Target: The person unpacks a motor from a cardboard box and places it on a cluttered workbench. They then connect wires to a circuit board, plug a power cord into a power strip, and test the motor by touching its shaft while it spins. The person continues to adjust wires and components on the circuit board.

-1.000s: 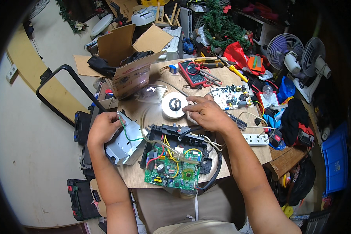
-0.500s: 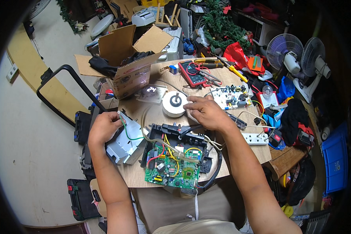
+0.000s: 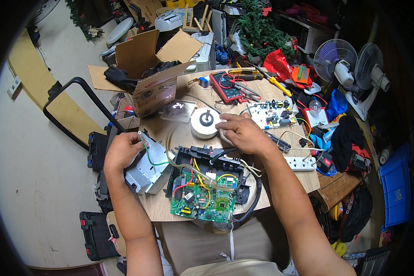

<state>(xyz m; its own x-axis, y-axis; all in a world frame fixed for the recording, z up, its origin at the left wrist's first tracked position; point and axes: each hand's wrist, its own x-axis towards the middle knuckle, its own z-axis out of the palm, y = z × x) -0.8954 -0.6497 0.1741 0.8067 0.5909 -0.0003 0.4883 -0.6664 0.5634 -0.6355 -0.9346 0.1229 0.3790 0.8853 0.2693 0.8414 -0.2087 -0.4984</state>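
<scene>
Fingers pinched, my left hand [image 3: 123,151] holds the upper end of a green wire [image 3: 147,149] over a bent sheet-metal bracket [image 3: 148,171]. Against the right side of a round white motor [image 3: 198,130] with an upright shaft rest the stretched fingertips of my right hand [image 3: 242,132]; its thumb is mostly hidden. In front of the motor lies a black plastic housing [image 3: 174,177] with a green circuit board [image 3: 202,201] and several coloured wires. Behind the bracket, a small clear display panel [image 3: 178,112] is lit.
An open cardboard box [image 3: 155,94] stands at the back left. Toward the back right lie a red multimeter [image 3: 225,87], pliers [image 3: 246,76] and a second circuit board [image 3: 272,115]. A white power strip [image 3: 301,163] sits at the right edge, near two fans [image 3: 336,60].
The lit characters on the display panel have changed. Both hands stay in practically the same place, and the wire and motor have not visibly shifted.
</scene>
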